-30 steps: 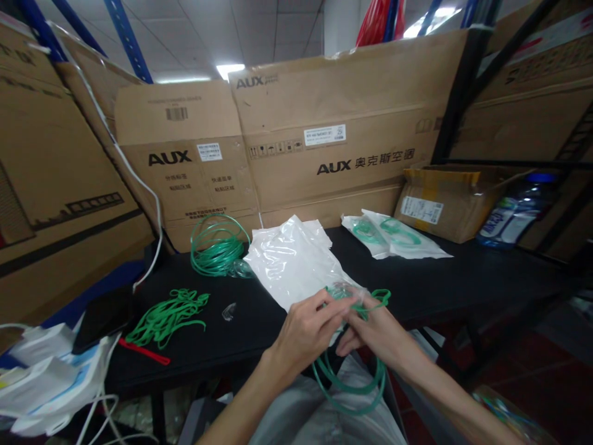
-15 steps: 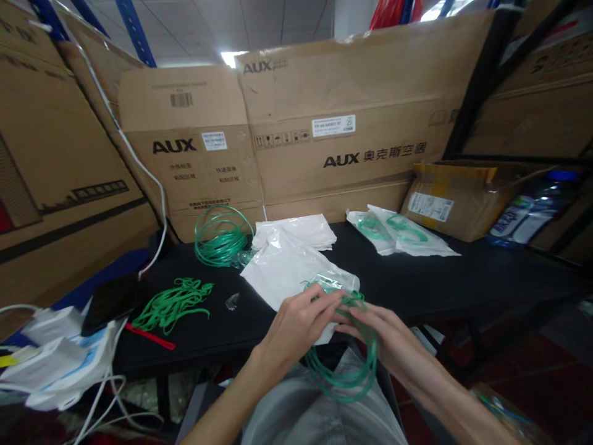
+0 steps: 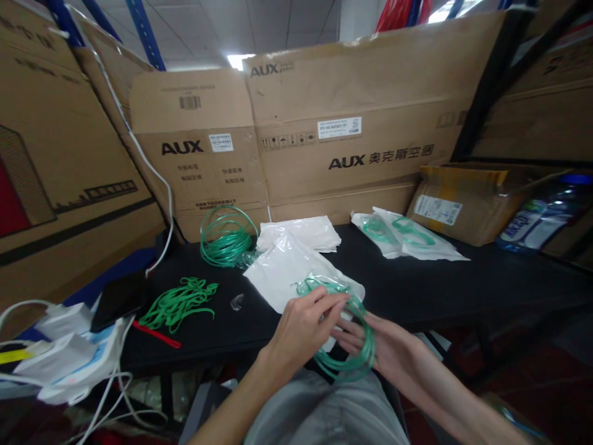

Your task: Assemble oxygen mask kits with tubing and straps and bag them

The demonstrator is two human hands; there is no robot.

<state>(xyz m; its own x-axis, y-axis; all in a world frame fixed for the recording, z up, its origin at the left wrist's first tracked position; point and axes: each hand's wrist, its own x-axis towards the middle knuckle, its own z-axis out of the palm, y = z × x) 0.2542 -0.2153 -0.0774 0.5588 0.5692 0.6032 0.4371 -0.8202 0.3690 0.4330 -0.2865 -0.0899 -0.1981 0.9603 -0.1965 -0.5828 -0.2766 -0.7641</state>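
Note:
Between my hands, above my lap at the table's front edge, is a coil of green tubing (image 3: 368, 346). My left hand (image 3: 303, 321) pinches the coil's upper left side with thumb and fingers. On the right, my right hand (image 3: 384, 340) is closed round the loops, its fingers reaching through the coil. A white plastic bag (image 3: 278, 272) lies just beyond my hands; a clear packet at its near edge sits partly behind the tubing. What the fingertips press on is partly hidden.
Another green tubing coil (image 3: 227, 247), green cords (image 3: 183, 303) and a red strip (image 3: 157, 334) lie left. White packages (image 3: 299, 235) are at the back, filled bags (image 3: 407, 235) right of them. A carton (image 3: 456, 204) and a blue-capped bottle (image 3: 542, 216) stand far right; chargers (image 3: 60, 358) sit left.
The coil has been raised slightly and its lower loops hang higher. My right hand has turned, with its fingers further through the loops. The view has shifted a little.

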